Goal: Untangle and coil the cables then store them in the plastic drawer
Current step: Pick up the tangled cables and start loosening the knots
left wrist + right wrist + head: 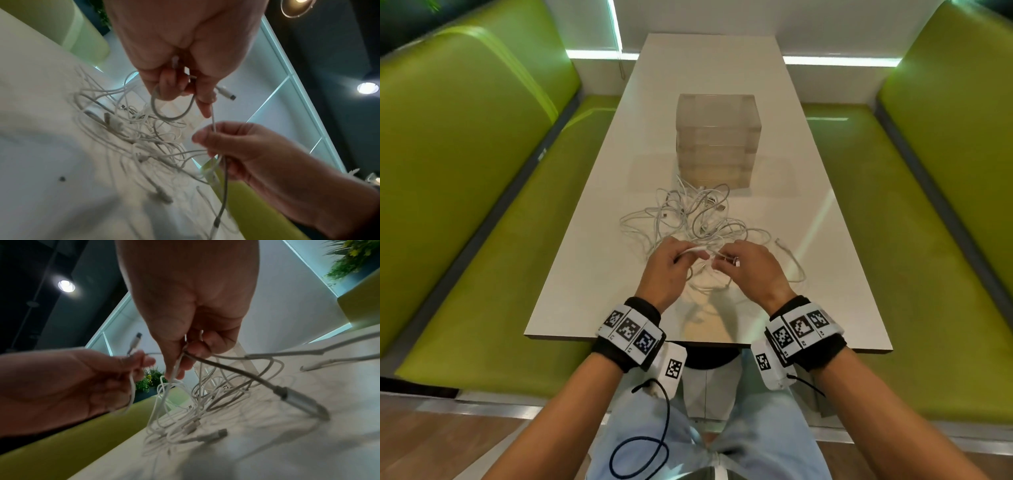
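Note:
A tangle of white cables (688,219) lies on the white table (592,274) in front of a clear plastic drawer unit (715,140), whose drawers look closed. My left hand (690,255) pinches a small loop of one white cable (172,113) just above the pile, and its plug (226,93) sticks out past the fingers. A short stretch of the same cable runs to my right hand (722,262), which grips it along with other strands (174,369). From the right hand hangs a grey-tipped cable end (298,397). Both hands hover close together above the tangle's near side.
Green padded benches (465,205) line both long sides of the table. A loose cable end (787,253) trails to the right of the pile. Bare tabletop lies between the hands and the near edge (705,339).

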Motion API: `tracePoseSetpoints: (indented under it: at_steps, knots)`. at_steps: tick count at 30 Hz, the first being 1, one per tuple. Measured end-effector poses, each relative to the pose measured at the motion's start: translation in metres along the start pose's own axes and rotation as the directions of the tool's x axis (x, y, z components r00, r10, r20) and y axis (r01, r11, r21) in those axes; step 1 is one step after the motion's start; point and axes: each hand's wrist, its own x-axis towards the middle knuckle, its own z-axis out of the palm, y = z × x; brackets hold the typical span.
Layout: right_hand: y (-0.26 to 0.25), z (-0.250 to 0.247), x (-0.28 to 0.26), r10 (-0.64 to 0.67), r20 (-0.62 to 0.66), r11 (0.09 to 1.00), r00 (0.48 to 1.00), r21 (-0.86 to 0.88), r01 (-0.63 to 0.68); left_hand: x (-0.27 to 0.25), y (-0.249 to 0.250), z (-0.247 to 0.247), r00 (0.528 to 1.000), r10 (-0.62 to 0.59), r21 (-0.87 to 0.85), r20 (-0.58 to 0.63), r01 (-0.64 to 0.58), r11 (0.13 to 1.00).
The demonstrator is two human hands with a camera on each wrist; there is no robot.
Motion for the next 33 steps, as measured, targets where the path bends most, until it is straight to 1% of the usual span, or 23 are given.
tracePoseSetpoints:
  at_steps: [2, 4, 5, 6, 7, 8, 9, 11, 12, 13, 14, 15, 16, 17, 18, 19, 21, 24, 26, 28, 30, 33]
  knots:
    - [0.003, 0.004, 0.000, 0.005, 0.007, 1.000, 1.000, -0.029, -0.005, -0.002, 0.004, -0.001, 0.999, 0.037, -0.130, -0.003, -0.037, 0.991]
    - [0.005, 0.005, 0.002, 0.001, -0.014, 1.000, 1.000, -0.022, -0.002, -0.004, 0.006, 0.000, 1.000, 0.010, -0.317, 0.023, -0.002, 0.948]
    - [0.006, 0.005, 0.004, -0.002, -0.024, 1.000, 1.000, -0.014, 0.002, -0.005, 0.008, -0.001, 0.999, -0.019, -0.432, 0.032, 0.030, 0.901]
    - [0.007, 0.004, 0.005, -0.004, -0.032, 1.000, 0.999, -0.004, 0.004, -0.005, 0.010, -0.002, 0.998, -0.051, -0.559, 0.045, 0.067, 0.826]
    - [0.009, 0.003, 0.006, -0.005, -0.034, 1.000, 0.999, 0.008, 0.005, -0.005, 0.012, -0.004, 0.995, -0.080, -0.686, 0.065, 0.103, 0.721]
    - [0.011, 0.003, 0.007, -0.005, -0.032, 1.000, 0.999, 0.022, 0.006, -0.004, 0.014, -0.007, 0.992, -0.102, -0.764, 0.078, 0.125, 0.633]
    - [0.014, 0.002, 0.007, -0.005, -0.031, 0.999, 1.000, 0.036, 0.006, -0.003, 0.015, -0.010, 0.991, -0.115, -0.806, 0.070, 0.124, 0.579]
    - [0.019, 0.001, 0.007, -0.004, -0.035, 0.998, 0.999, 0.057, 0.006, 0.001, 0.016, -0.013, 0.984, -0.178, -0.824, 0.019, 0.116, 0.554]
    - [0.020, 0.000, 0.008, 0.002, -0.041, 0.997, 0.999, 0.072, 0.000, 0.003, 0.016, -0.014, 0.974, -0.228, -0.812, -0.004, 0.129, 0.569]
    - [0.021, -0.001, 0.008, 0.008, -0.047, 0.996, 0.999, 0.093, -0.004, 0.005, 0.014, -0.013, 0.965, -0.260, -0.764, -0.032, 0.144, 0.629]
    - [0.020, -0.002, 0.008, 0.009, -0.051, 0.994, 0.999, 0.114, -0.003, 0.007, 0.012, -0.011, 0.965, -0.254, -0.653, -0.060, 0.154, 0.741]
    - [0.018, -0.003, 0.009, -0.004, -0.048, 0.992, 0.999, 0.129, 0.010, 0.008, 0.010, -0.008, 0.974, -0.217, -0.473, -0.069, 0.160, 0.867]
    - [0.014, -0.003, 0.009, -0.028, -0.040, 0.991, 0.999, 0.133, 0.033, 0.007, 0.010, -0.005, 0.985, -0.167, -0.274, -0.039, 0.151, 0.950]
    - [0.011, -0.003, 0.009, -0.056, -0.031, 0.989, 0.998, 0.132, 0.060, 0.007, 0.010, 0.000, 0.992, -0.126, -0.104, 0.024, 0.128, 0.986]
    - [0.007, -0.003, 0.008, -0.079, -0.025, 0.988, 0.997, 0.129, 0.081, 0.008, 0.009, 0.005, 0.990, -0.105, 0.025, 0.096, 0.103, 0.994]
    - [0.005, -0.002, 0.008, -0.091, -0.026, 0.987, 0.996, 0.130, 0.094, 0.008, 0.009, 0.009, 0.983, -0.098, 0.108, 0.154, 0.082, 0.991]
    - [0.003, -0.002, 0.008, -0.091, -0.043, 0.986, 0.995, 0.137, 0.096, 0.009, 0.010, 0.014, 0.975, -0.074, 0.177, 0.208, 0.037, 0.983]
    - [0.009, -0.007, 0.009, -0.080, -0.046, 0.991, 0.996, 0.107, 0.084, 0.011, 0.012, 0.010, 0.970, -0.009, 0.268, 0.242, -0.058, 0.962]
    - [0.013, -0.009, 0.011, -0.073, -0.013, 0.996, 0.997, 0.059, 0.074, 0.011, 0.010, 0.004, 0.978, 0.074, 0.325, 0.195, -0.135, 0.936]
    - [0.015, -0.007, 0.012, -0.079, 0.021, 0.997, 0.997, -0.025, 0.079, 0.009, 0.009, 0.001, 0.983, 0.143, 0.319, 0.119, -0.174, 0.932]
    - [0.015, -0.004, 0.014, -0.111, 0.012, 0.989, 0.994, -0.094, 0.111, 0.007, 0.016, 0.001, 0.981, 0.183, 0.264, 0.068, -0.195, 0.945]
    - [0.015, -0.004, 0.022, -0.127, -0.035, 0.988, 0.991, -0.088, 0.123, 0.004, 0.027, -0.003, 0.971, 0.240, 0.116, -0.016, -0.237, 0.965]
